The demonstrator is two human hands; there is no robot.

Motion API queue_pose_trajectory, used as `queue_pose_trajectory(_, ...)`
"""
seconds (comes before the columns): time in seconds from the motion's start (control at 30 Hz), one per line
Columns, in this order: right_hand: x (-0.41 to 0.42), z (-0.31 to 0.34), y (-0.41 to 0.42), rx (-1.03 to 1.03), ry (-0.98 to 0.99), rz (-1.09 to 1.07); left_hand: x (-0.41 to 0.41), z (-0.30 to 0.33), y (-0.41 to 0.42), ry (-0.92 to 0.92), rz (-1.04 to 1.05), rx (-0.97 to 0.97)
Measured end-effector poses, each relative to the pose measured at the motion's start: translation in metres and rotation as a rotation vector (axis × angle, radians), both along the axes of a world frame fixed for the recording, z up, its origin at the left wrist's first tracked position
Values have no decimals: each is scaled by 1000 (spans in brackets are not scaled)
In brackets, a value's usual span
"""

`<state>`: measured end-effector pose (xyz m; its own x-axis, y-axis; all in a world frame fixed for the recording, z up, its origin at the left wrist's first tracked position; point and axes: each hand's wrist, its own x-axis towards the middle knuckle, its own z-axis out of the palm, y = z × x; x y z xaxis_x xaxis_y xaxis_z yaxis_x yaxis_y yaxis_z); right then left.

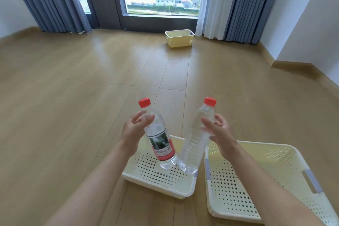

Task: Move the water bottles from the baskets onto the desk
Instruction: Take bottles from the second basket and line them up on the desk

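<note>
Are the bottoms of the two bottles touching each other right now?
Cannot tell. In the head view the labelled bottle and the bare bottle converge at their bases, but no clear contact or gap shows.

The left bottle (157,134) is clear plastic with a red cap and a red-and-white label; it is held in the air, leaning left at the top. The right bottle (197,137) is clear, ribbed, red-capped, with no label showing, and leans right. Their bases nearly meet above the left basket (161,187), a pale perforated tray on the floor. The right basket (275,185), alike, sits just beside it. A third basket (179,38), yellow, stands well apart near the window.
</note>
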<state>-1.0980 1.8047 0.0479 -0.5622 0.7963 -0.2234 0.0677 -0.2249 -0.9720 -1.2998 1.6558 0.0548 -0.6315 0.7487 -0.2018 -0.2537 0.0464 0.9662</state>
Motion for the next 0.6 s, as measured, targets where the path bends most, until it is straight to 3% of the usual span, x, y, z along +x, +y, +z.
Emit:
queue_pose_trajectory(0.1,1,9,-1,-166,217,86,4,13,-5,-114,-71,110)
queue_pose_trajectory(0.2,0,14,-10,-377,430,222,20,22,-2,-376,-166,224)
queue_pose_trajectory(0.33,2,12,-25,-582,627,404,31,16,3,-471,-214,236)
queue_pose_trajectory(0.4,5,8,-34,-599,579,431,38,11,3,-455,-226,226)
queue_pose_trajectory(0.53,14,-3,-43,-386,253,280,49,3,3,-418,-243,143)
queue_pose_trajectory(0.6,12,-5,-38,-358,221,254,47,0,5,-438,-219,116)
